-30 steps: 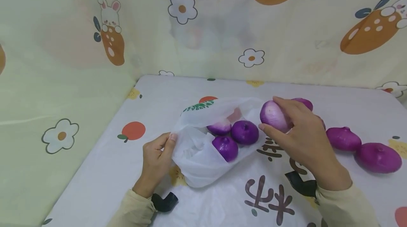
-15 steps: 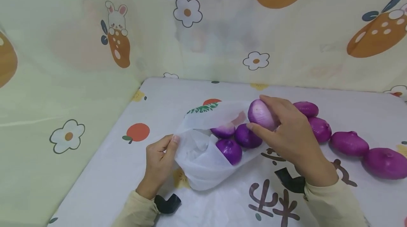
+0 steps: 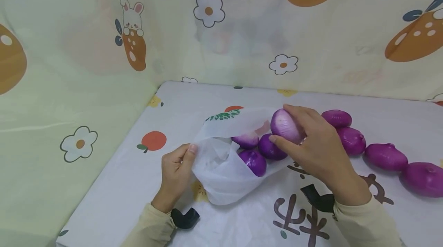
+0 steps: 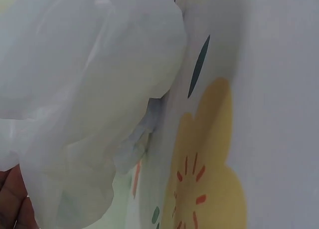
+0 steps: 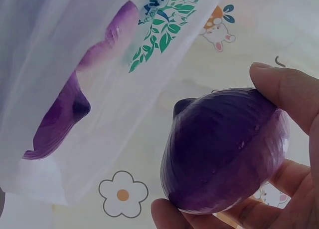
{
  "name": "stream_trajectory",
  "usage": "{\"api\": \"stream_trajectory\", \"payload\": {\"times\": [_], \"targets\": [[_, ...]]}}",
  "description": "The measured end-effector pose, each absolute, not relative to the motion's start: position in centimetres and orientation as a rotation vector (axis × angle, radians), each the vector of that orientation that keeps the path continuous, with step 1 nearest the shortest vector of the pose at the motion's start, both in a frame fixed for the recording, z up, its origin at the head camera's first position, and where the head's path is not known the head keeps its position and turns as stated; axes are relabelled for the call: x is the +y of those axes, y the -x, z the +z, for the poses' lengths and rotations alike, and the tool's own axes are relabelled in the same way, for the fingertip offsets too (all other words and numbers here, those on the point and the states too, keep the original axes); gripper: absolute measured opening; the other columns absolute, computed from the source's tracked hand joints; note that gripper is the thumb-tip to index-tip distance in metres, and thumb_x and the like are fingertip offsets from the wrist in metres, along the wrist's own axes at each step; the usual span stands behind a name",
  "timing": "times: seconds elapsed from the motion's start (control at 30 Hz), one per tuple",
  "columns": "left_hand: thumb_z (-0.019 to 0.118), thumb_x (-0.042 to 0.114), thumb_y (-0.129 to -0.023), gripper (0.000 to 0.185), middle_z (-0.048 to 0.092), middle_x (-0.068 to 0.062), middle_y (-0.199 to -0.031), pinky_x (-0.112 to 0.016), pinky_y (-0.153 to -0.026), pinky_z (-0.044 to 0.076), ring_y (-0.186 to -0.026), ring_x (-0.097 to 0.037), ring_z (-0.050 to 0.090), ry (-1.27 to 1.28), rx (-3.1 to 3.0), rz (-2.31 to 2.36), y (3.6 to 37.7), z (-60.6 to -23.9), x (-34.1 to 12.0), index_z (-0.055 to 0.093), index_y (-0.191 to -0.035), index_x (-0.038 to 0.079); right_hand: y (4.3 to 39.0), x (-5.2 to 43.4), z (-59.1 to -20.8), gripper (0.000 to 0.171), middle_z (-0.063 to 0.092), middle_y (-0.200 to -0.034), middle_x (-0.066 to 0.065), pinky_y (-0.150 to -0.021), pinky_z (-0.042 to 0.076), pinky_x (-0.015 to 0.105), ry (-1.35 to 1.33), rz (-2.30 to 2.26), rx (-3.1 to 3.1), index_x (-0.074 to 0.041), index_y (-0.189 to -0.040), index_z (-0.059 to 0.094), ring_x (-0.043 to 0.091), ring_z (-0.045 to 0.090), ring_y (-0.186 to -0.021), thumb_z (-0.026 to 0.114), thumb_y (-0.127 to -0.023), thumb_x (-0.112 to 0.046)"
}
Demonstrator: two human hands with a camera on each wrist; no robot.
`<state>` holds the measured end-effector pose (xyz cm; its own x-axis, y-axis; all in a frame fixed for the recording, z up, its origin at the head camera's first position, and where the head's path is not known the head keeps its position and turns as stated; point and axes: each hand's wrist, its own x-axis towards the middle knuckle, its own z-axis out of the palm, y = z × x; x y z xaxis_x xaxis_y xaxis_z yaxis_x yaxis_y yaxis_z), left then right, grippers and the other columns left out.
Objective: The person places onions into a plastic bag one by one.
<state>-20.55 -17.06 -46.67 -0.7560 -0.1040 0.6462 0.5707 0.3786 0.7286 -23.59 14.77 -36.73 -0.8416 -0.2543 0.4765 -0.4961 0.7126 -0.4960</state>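
A thin white plastic bag [image 3: 221, 191] lies on the table with its mouth turned toward the right. My left hand [image 3: 177, 170] pinches the left edge of its rim between thumb and fingers. Inside the opening show two dark purple onions [image 3: 253, 162] and a paler one [image 3: 246, 140]. My right hand [image 3: 316, 149] grips another purple-and-white onion [image 3: 285, 126] at the mouth, above the dark ones. In the right wrist view, thumb and fingers curl round this onion [image 5: 224, 151], apart from the bag [image 5: 119, 134]. The left wrist view is mostly filled by the bag [image 4: 89, 89].
Several magenta onions [image 3: 385, 156] lie in a row on the table at the right, beyond my right hand. The table bears a white patterned cloth [image 3: 194, 97]. Patterned sheets [image 3: 242, 43] stand behind it and on the left.
My right hand has moved left with the onion, bringing it over the bag's mouth, then held nearly still. The left hand keeps its hold on the rim. The head view has shifted slightly.
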Motion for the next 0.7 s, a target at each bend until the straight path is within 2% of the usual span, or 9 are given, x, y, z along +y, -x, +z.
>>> {"api": "stream_trajectory", "payload": {"times": [0.33,0.53,0.7], "targets": [[0.058,-0.009,-0.098,0.018,0.076,-0.015,-0.084,-0.021,-0.058,0.054,-0.066,-0.008,0.062,0.442,-1.979,-1.455,20.4,-46.6,-17.0,0.077,-0.099,-0.006,23.5,14.3,-37.0,0.074,0.062,-0.139,0.015,-0.092,0.054,0.06,-0.593,0.895,-2.567,-0.011,-0.147,0.059,0.037,0.061,-0.124,0.088,-0.084,-0.036],[0.057,-0.011,-0.097,0.019,0.074,-0.018,-0.081,-0.021,-0.058,0.053,-0.066,-0.006,0.061,0.46,-1.945,-1.489,20.4,-46.6,-17.0,0.076,-0.097,-0.007,23.5,13.9,-37.2,0.074,0.061,-0.14,0.015,-0.087,0.056,0.061,-0.574,0.879,-2.606,-0.012,-0.148,0.058,0.039,0.061,-0.122,0.087,-0.085,-0.039],[0.056,-0.011,-0.098,0.019,0.074,-0.019,-0.081,-0.021,-0.057,0.053,-0.066,-0.006,0.061,0.46,-1.941,-1.52,20.4,-46.6,-17.0,0.076,-0.098,-0.008,23.7,13.4,-38.0,0.071,0.062,-0.138,0.014,-0.089,0.056,0.058,-0.616,0.892,-2.575,-0.01,-0.145,0.06,0.037,0.063,-0.12,0.088,-0.083,-0.033]]}}
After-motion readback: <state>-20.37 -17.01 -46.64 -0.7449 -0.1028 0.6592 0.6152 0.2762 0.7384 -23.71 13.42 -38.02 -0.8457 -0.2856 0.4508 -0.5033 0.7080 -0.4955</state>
